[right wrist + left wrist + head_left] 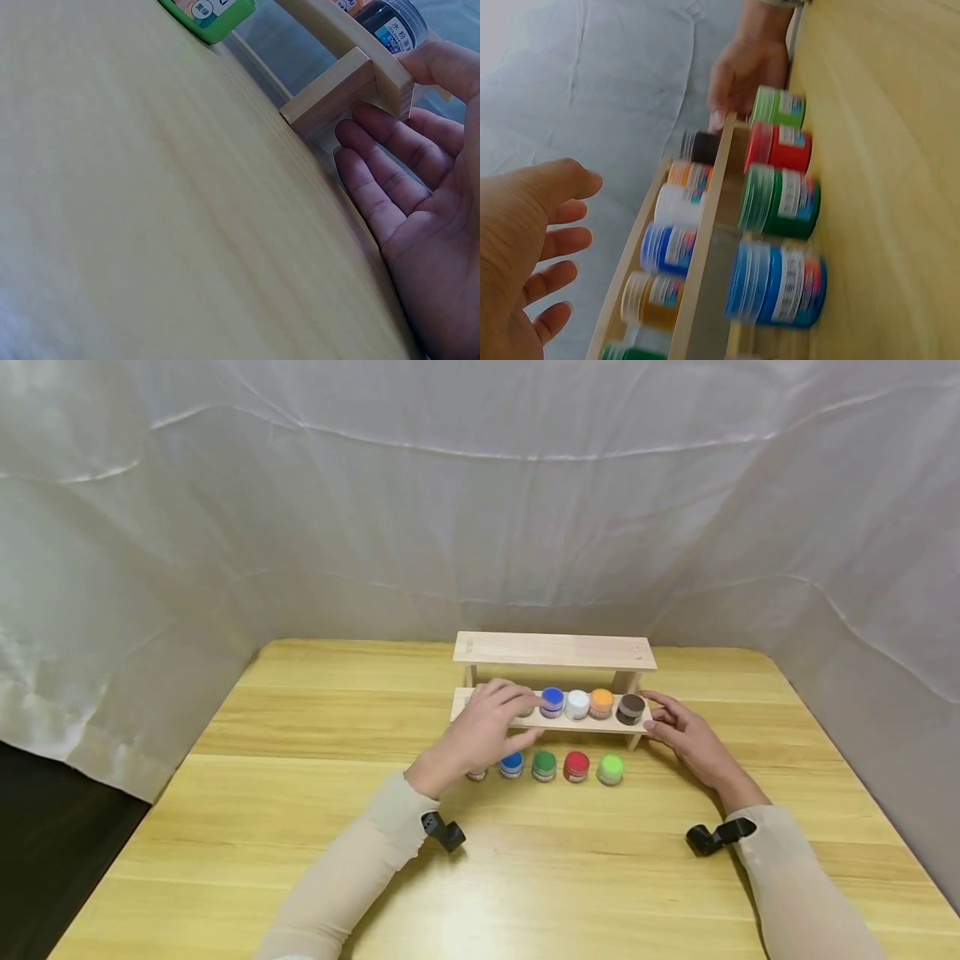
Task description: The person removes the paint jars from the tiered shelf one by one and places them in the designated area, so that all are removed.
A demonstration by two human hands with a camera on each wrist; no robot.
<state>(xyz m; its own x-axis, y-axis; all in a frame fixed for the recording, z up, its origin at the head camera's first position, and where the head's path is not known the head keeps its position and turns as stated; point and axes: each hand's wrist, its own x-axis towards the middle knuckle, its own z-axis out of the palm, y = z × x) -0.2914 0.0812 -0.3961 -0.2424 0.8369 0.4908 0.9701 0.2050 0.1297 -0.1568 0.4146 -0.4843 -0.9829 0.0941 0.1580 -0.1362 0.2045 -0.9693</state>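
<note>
A two-tier wooden shelf (555, 650) stands toward the back of the table. On its lower tier sit a dark blue paint jar (552, 702), a white one (577, 705), an orange one (601, 703) and a black one (631, 709). The left wrist view also shows a gold jar (651, 300) and a green one (634, 352) there. My left hand (483, 727) is over the left part of that tier, fingers extended, nothing held; it hides some jars. My right hand (690, 743) holds the tier's right end, thumb on the board, fingers around its end.
On the table before the shelf stands a row of jars: blue (512, 766), green (544, 767), red (576, 767) and light green (611, 769), plus one (476, 774) mostly behind my left hand. Grey cloth (480, 527) hangs behind the table (585, 877).
</note>
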